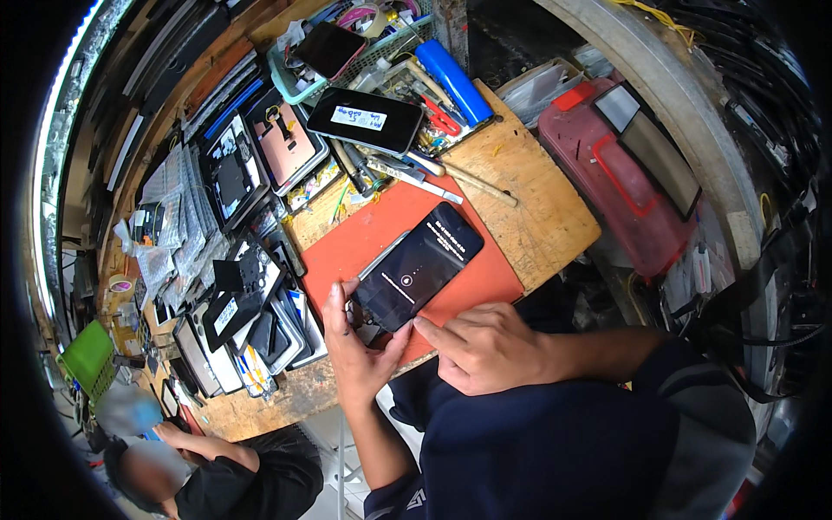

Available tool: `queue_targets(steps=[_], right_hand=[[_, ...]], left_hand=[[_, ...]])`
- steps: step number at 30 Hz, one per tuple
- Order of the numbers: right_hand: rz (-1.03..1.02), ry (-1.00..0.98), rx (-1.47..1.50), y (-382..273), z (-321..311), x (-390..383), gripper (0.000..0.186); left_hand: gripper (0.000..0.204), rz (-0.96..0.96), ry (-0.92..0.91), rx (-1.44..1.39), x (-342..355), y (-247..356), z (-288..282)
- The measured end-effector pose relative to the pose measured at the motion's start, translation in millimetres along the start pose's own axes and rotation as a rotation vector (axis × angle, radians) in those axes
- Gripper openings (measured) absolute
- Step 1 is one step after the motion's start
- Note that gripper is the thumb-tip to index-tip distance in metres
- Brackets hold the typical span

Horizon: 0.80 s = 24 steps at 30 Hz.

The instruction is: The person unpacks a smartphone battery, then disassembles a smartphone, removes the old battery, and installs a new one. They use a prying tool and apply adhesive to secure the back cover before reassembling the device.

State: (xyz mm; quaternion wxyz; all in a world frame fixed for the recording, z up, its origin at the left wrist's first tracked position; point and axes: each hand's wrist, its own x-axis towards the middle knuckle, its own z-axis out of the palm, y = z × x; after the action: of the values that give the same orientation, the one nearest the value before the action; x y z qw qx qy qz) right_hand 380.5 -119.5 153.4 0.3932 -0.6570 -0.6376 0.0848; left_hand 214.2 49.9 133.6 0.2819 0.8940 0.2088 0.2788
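Observation:
My left hand (360,360) grips the lower end of a black smartphone (438,251) between thumb and fingers. The phone lies tilted over an orange work mat (334,251), its dark screen showing small white lines of text and a round icon. At the phone's near right corner is my right hand (490,347), its index finger reaching to the edge and the other fingers curled in, holding nothing that I can see. Something small and dark shows under the phone's lower end beside my left fingers; I cannot make out what it is.
Beyond the mat lie a labelled black phone (364,119), red-handled pliers (440,117), a blue cylinder (453,82) and a wooden-handled tool (481,184). Opened tablets (232,173) and parts crowd the left. A pink case (607,173) stands right. Another person's arm (208,446) shows lower left.

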Motion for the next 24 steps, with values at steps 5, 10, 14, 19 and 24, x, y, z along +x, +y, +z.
queue_targets(steps=[5, 10, 14, 19, 24], right_hand=[[0.008, 0.011, -0.005, 0, -3, 1, 0.061], [0.013, 0.030, -0.009, 5, -2, 5, 0.057], [-0.029, 0.000, 0.007, -2, 1, 14, 0.059], [-0.036, -0.011, 0.015, -12, 16, 27, 0.060], [-0.044, 0.013, 0.025, -11, 17, 30, 0.058]], left_hand=[[0.125, 0.003, 0.039, 0.015, 0, 1, 1], [0.125, 0.043, 0.033, 0.039, 4, 2, 0], [0.124, 0.033, 0.017, 0.029, 1, -3, 0], [0.123, 0.006, 0.015, -0.009, -5, -10, -1], [0.123, -0.009, 0.020, -0.033, -8, -13, 2]])
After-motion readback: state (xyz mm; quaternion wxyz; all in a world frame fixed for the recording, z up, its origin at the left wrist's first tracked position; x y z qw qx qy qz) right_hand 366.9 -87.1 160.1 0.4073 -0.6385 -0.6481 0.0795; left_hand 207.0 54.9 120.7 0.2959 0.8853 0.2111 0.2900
